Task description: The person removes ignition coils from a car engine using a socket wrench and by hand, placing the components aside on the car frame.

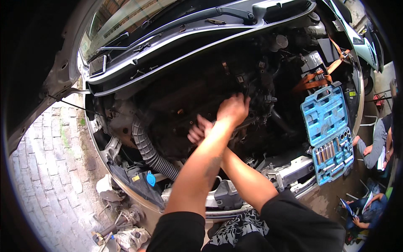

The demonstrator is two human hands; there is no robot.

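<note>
My forearms cross over the open engine bay of a car. My left hand (pixel 233 110) reaches farther in and to the right, against the dark engine (pixel 176 96). Its fingers are curled together beside some connectors, and whatever they grip is hidden. Under the left forearm, my right hand (pixel 200 130) comes out on the left side, low over the engine. Its fingers are partly bent and apart, slightly blurred, with nothing visible in them. Just right of the left hand sits a wiring connector (pixel 269 99).
A blue socket set case (pixel 325 113) lies unfolded on the bay's right side, near orange straps (pixel 312 80). A ribbed hose (pixel 147 145) and blue reservoir cap (pixel 150 179) are at left. Removed parts (pixel 130 235) lie on the ground. Two people sit at right.
</note>
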